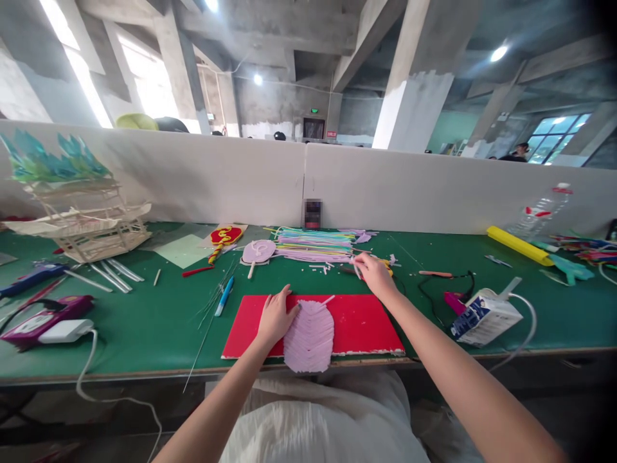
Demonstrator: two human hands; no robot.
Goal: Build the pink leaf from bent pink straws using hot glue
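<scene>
A pale purple leaf-shaped piece (309,337), made of slanting fuzzy strips, lies on a red board (364,325) and overhangs its near edge. One short strip sticks out at its top right. My left hand (277,316) rests flat on the board, fingers spread, fingertips touching the piece's left edge. Beyond the board lies a bundle of pipe cleaners (315,244) in purple, blue and yellow. My right hand (375,273) is closed in a pinch at the bundle's right end, with a short pale purple pipe cleaner between the fingertips. Small cut bits (324,267) lie nearby.
A round purple piece (259,251), a red-and-yellow piece (225,236) and a blue pen (224,296) lie to the left. A stick model (91,225) stands far left. A carton (486,316), yellow roll (520,245) and bottle (542,212) are right. A white partition (216,180) borders the table.
</scene>
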